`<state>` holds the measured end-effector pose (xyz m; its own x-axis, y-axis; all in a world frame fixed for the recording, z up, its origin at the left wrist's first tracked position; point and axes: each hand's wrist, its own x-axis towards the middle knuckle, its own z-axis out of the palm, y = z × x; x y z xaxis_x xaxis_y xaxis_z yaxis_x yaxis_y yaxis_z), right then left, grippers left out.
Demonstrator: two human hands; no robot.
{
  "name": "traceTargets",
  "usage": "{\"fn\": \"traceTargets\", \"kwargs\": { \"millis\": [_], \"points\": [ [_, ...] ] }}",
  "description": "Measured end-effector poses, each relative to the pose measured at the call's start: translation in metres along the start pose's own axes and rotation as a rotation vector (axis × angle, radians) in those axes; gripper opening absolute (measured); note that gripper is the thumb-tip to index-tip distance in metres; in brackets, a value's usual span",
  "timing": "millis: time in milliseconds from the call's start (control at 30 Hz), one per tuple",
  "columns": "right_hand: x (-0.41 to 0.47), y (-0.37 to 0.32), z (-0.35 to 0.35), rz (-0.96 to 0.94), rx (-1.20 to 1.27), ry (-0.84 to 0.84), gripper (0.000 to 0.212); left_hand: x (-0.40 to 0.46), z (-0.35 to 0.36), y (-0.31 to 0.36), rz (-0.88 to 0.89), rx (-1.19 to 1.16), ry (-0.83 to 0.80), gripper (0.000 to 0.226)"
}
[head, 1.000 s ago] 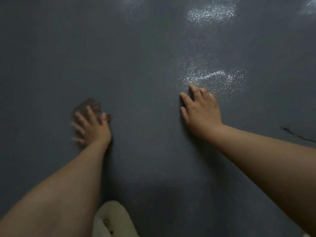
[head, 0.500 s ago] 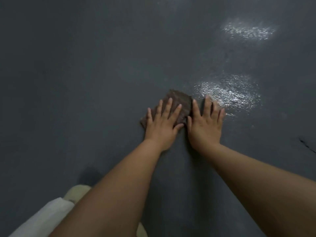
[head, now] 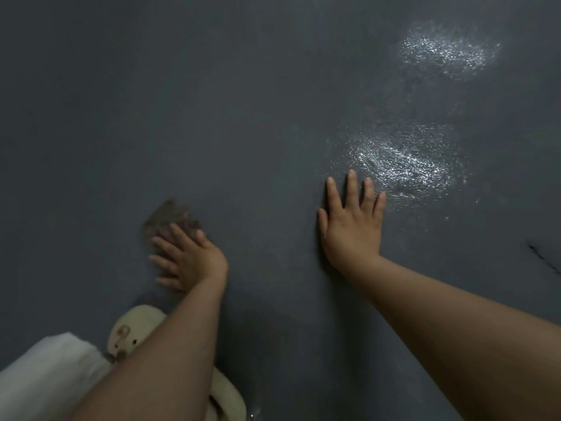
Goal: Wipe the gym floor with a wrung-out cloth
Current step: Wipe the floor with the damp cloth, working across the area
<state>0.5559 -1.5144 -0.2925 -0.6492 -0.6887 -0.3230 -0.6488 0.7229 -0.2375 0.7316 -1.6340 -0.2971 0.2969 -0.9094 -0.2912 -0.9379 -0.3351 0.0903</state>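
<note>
The dark grey gym floor (head: 243, 117) fills the view. A dark brown cloth (head: 168, 218) lies flat on it at the lower left, blurred by motion. My left hand (head: 189, 259) presses down on the near part of the cloth with fingers spread; only the far corner of the cloth shows. My right hand (head: 353, 221) rests flat on the bare floor to the right, fingers apart, holding nothing. Just beyond its fingertips a wet patch (head: 400, 165) shines.
A second shiny wet patch (head: 449, 51) lies farther off at the upper right. A dark scuff mark (head: 543, 258) marks the floor at the right edge. A cream slipper (head: 133, 329) and white clothing (head: 45, 375) show at the bottom left under my left arm.
My left hand has slid the cloth leftward and nearer, away from my right hand. My right hand has stayed planted in the same place on the floor.
</note>
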Motion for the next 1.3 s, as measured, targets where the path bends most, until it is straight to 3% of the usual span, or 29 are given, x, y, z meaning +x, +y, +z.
{"fn": "traceTargets", "kwargs": {
  "millis": [67, 200, 300, 400, 567, 667, 733, 867, 967, 1100, 1300],
  "points": [
    [0.000, 0.001, -0.001, -0.001, -0.025, -0.032, 0.060, -0.040, 0.011, 0.007, 0.140, 0.044, -0.028, 0.057],
    [-0.003, 0.006, -0.007, -0.041, -0.064, -0.067, 0.060, -0.099, 0.036, 0.020, 0.738, 0.245, -0.078, 0.056],
    [-0.006, 0.010, -0.010, -0.092, -0.083, -0.081, 0.060, -0.085, 0.037, 0.030, 0.891, 0.371, -0.111, 0.061],
    [-0.009, 0.015, -0.011, -0.125, -0.083, -0.091, 0.059, -0.044, 0.026, 0.028, 0.855, 0.333, -0.071, 0.063],
    [-0.011, 0.019, -0.010, -0.162, -0.112, -0.090, 0.058, 0.004, 0.009, -0.003, 0.250, 0.068, -0.052, 0.059],
    [-0.013, 0.020, -0.008, -0.170, -0.122, -0.096, 0.058, -0.030, 0.012, -0.017, 0.125, 0.024, -0.021, 0.058],
    [-0.014, 0.019, -0.007, -0.164, -0.122, -0.093, 0.057, -0.075, 0.024, -0.014, 0.218, 0.031, -0.038, 0.057],
    [-0.016, 0.018, -0.006, -0.155, -0.111, -0.095, 0.055, -0.160, 0.053, 0.001, 0.746, 0.220, -0.100, 0.056],
    [-0.013, 0.021, -0.006, -0.158, -0.094, -0.093, 0.052, -0.156, 0.053, 0.010, 0.882, 0.328, -0.134, 0.059],
    [-0.015, 0.020, -0.004, -0.140, -0.102, -0.073, 0.053, -0.108, 0.037, 0.016, 0.915, 0.333, -0.108, 0.062],
    [-0.027, -0.006, 0.003, -0.195, -0.128, -0.079, 0.054, -0.037, 0.022, 0.025, 0.612, 0.190, -0.073, 0.061]
  ]
}}
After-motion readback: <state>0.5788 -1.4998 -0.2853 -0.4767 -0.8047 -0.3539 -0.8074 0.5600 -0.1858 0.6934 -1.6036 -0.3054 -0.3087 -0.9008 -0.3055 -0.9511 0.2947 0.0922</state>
